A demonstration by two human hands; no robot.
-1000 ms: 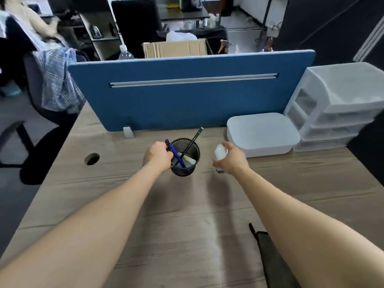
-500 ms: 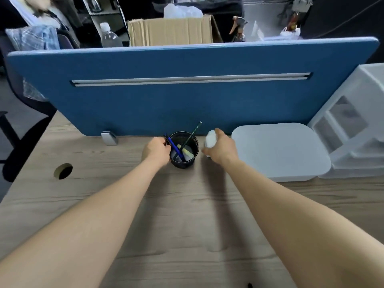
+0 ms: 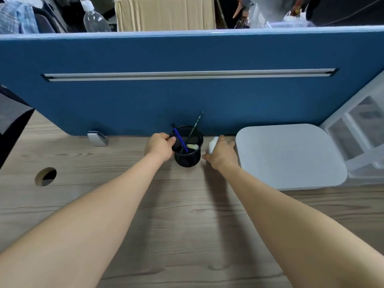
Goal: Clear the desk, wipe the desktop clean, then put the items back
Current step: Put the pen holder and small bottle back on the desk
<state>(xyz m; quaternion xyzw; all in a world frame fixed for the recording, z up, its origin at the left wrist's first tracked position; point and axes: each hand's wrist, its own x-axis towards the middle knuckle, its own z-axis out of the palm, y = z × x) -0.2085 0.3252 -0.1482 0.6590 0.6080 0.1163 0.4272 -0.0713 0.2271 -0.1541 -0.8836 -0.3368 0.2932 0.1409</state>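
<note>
A black mesh pen cup (image 3: 188, 156) stands on the wooden desk (image 3: 170, 225) close to the blue divider (image 3: 187, 100). It holds a blue pen (image 3: 180, 139), a dark pencil (image 3: 195, 124) and a pale item. My left hand (image 3: 159, 146) grips the cup's left side, thumb at the rim. My right hand (image 3: 221, 154) holds a small white object (image 3: 213, 143) just right of the cup, low at the desk; most of it is hidden by my fingers.
A white lidded box (image 3: 291, 154) sits right of my right hand, with a white drawer unit (image 3: 359, 129) behind it. A cable hole (image 3: 45, 176) is at the desk's left, a metal bracket (image 3: 97, 138) under the divider. A cardboard box (image 3: 166, 13) and bottle (image 3: 94, 18) lie beyond.
Both hands moved forward toward the divider, carrying the pen cup and the white object. The cup now stands against the divider, and the view has come closer.
</note>
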